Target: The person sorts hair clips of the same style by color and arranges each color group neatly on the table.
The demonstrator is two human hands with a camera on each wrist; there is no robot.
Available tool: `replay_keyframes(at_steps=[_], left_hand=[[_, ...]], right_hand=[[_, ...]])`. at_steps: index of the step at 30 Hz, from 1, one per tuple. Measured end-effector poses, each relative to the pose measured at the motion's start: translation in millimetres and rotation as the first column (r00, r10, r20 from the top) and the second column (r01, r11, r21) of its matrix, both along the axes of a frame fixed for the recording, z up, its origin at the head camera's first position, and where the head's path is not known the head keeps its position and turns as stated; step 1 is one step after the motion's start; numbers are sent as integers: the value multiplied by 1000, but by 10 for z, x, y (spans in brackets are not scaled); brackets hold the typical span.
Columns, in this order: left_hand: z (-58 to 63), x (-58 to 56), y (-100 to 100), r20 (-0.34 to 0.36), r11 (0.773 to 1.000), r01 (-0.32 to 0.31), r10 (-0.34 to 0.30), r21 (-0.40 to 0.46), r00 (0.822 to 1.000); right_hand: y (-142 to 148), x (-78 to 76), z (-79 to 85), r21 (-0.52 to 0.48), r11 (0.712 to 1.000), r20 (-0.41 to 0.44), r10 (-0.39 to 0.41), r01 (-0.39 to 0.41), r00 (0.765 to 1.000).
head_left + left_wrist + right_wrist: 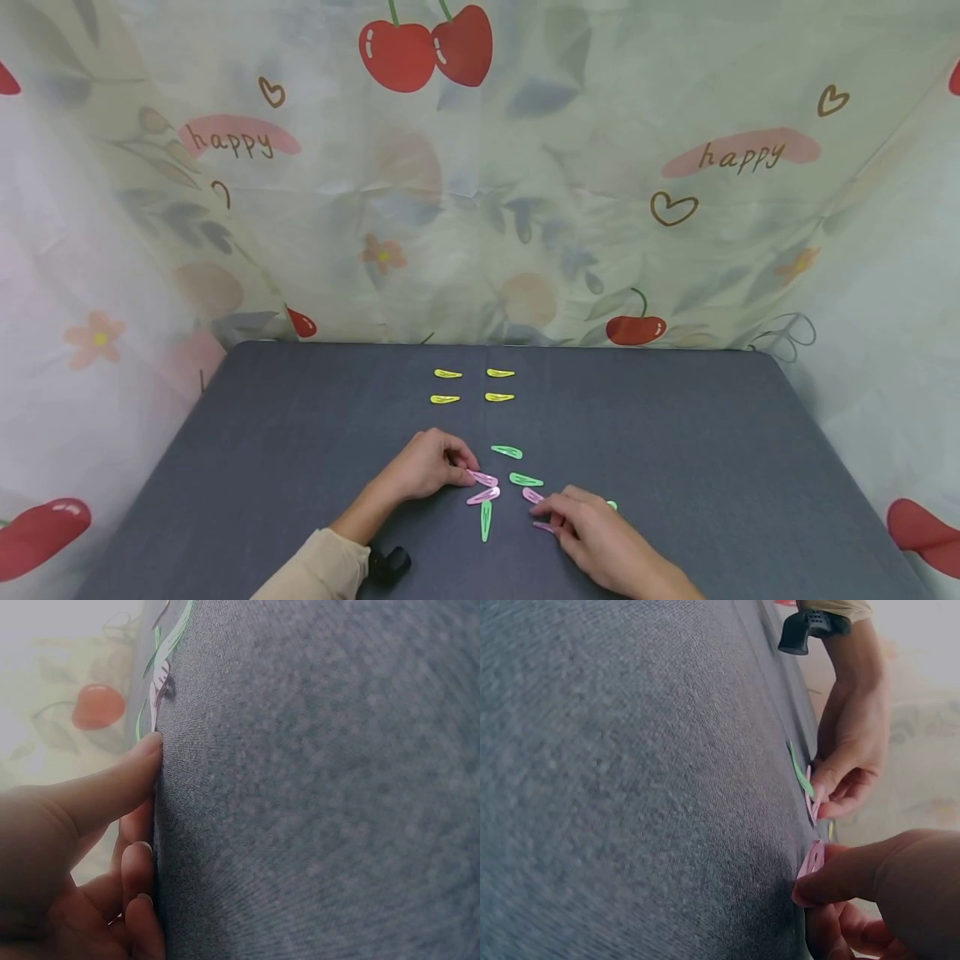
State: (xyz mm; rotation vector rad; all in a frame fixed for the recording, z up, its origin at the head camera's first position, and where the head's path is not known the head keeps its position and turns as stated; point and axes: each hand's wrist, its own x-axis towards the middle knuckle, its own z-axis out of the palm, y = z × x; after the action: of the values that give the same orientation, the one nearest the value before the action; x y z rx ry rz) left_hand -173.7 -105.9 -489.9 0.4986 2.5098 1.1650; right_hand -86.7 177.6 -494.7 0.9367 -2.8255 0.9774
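Soft, diffuse head-view light; hazy wrist views with washed-out, blurred backdrop (45, 761).

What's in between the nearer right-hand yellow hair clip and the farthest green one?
Just bare dark tabletop; the head view shows nothing lying between that yellow hair clip and the farthest green hair clip.

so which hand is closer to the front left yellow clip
Left. The left hand is just on the near side of that yellow clip, not touching it; the right hand is farther off, nearer the person and well to the right.
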Motion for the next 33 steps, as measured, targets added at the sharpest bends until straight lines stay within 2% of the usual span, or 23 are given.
replay_keyframes(at_steps=[3, 6, 9, 12, 15, 20, 23, 29, 33], left_hand=[[-1, -1, 1, 11, 1000, -3, 3, -2, 1000], [-5, 0, -2, 21, 1000, -5, 5, -8, 1000], [-6, 0, -5, 27, 1000, -7, 7, -13, 1000], [-12, -5, -8, 22, 1000, -3, 3, -11, 1000], [-18, -10, -9, 18, 1000, 0, 0, -10, 1000], [-12, -9, -7, 10, 1000, 3, -3, -9, 1000], [-6, -8, -4, 8, 1000, 5, -4, -13, 1000], [2, -22, -6, 17, 1000, 9, -9, -13, 1000], [10, -21, -12, 30, 1000, 5, -5, -16, 1000]], right_hand=[[10, -3, -21, -20, 1000, -39, 16, -17, 999], [23, -10, -30, -47, 998, -29, 31, -32, 999], [33, -21, -17, -88, 996, 73, 34, -28, 997], [39, -44, 7, -131, 991, 198, 22, 4, 980], [44, -60, 30, -146, 989, 257, -1, 40, 966], [86, -112, 88, -145, 985, 237, -54, 90, 970], [146, -200, 152, -139, 980, 204, -110, 140, 973], [355, -482, 373, -119, 956, 127, -253, 268, 959], [528, -711, 511, -135, 935, 121, -312, 327, 942]])
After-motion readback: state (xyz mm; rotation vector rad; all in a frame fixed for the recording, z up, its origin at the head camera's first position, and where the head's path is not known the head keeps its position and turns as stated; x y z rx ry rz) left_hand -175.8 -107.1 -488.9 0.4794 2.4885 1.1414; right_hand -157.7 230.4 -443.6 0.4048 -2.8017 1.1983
